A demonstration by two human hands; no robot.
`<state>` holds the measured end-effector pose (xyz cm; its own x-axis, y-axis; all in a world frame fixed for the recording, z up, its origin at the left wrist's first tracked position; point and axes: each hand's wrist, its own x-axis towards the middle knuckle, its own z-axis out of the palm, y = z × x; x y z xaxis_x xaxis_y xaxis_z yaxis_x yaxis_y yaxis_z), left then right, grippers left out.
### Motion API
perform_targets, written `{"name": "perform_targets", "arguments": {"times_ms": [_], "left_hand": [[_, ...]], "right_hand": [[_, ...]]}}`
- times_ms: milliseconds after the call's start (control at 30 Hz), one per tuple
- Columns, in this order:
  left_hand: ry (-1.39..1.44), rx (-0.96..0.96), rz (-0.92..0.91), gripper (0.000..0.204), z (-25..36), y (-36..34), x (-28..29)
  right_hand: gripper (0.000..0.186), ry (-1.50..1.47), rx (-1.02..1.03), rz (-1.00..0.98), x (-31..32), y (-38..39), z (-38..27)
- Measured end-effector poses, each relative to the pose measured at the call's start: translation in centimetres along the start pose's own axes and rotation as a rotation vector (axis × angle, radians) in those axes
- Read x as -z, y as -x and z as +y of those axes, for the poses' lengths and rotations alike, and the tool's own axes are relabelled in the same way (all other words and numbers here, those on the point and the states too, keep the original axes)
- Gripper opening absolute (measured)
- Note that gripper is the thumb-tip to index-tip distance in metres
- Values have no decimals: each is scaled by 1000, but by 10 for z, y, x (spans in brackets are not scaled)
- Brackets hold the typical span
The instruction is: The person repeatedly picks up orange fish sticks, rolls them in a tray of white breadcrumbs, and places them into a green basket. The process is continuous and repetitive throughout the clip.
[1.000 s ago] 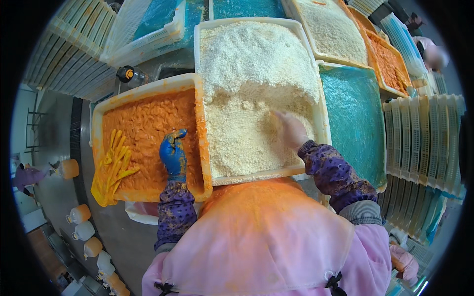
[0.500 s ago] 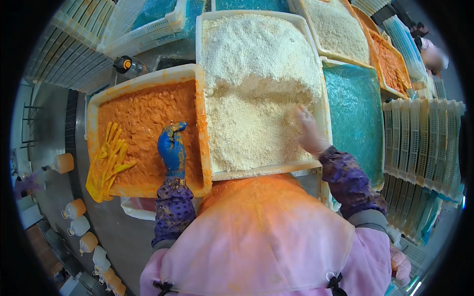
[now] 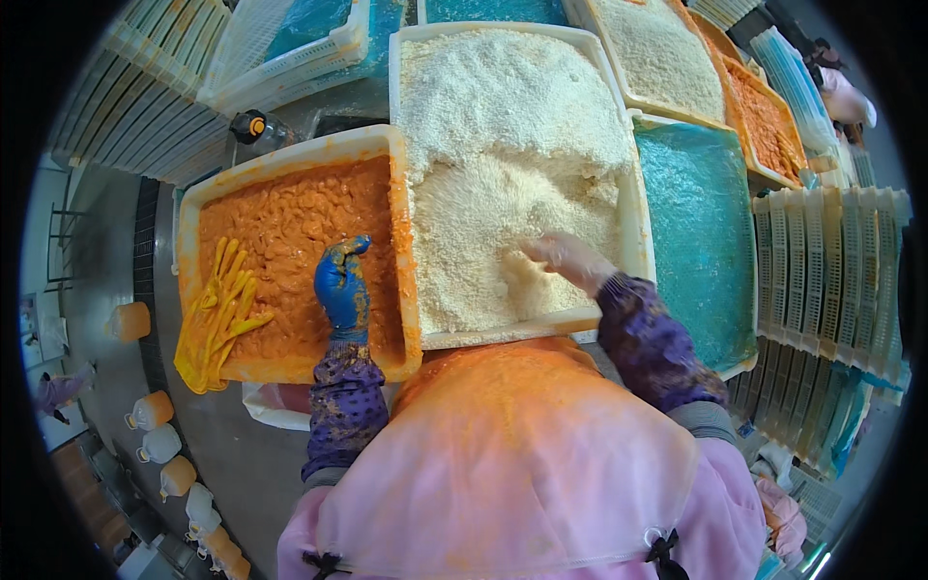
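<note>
A tub (image 3: 290,147) of thick, lumpy orange batter (image 3: 280,193) stands in front of me on the left. My left hand (image 3: 341,285), in a smeared blue glove, is over the batter with its fingers curled in; whatever may be inside them is hidden. To its right, a white tray (image 3: 503,338) is filled with pale breadcrumbs (image 3: 512,87), heaped high at the far side and lower near me. My right hand (image 3: 570,261), in a thin clear glove, is at the near crumbs, fingers stretched leftward and slightly blurred, with nothing visible in them.
Yellow gloves (image 3: 220,309) lie over the batter tub's left corner. A dark bottle (image 3: 253,128) stands behind that tub. Right of the crumbs is a tray lined with teal film (image 3: 696,242), then stacked white crates (image 3: 831,275). Several jugs (image 3: 159,445) stand at lower left.
My right hand has swept left and a little nearer across the crumbs, from the tray's right side toward its middle. The crumb surface there has shifted. My left hand keeps its curled pose.
</note>
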<state>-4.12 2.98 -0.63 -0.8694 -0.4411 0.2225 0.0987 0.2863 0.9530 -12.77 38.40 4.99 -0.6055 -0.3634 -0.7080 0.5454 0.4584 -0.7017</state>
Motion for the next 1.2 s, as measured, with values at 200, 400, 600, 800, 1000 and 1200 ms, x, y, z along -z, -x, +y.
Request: {"name": "perform_targets", "arguments": {"times_ms": [200, 400, 600, 800, 1000, 1200], "left_hand": [[-48, 1, -55, 21, 2, -4, -7], [64, 37, -32, 21, -2, 1, -5], [33, 51, -49, 21, 1, -2, -7], [1, 36, -74, 20, -5, -1, -7], [50, 16, -58, 19, -9, 1, -3], [-11, -17, -70, 19, 0, -1, -7]], "right_hand": [[51, 659, 105, -565, -59, -14, 48], [44, 1199, 149, -402, -89, -63, 39], [44, 593, 193, -52, -46, -10, 31], [46, 644, 313, -199, -86, -17, 31], [53, 319, -31, 119, -20, -16, 16], [74, -204, 192, 373, 42, 69, 16]]}}
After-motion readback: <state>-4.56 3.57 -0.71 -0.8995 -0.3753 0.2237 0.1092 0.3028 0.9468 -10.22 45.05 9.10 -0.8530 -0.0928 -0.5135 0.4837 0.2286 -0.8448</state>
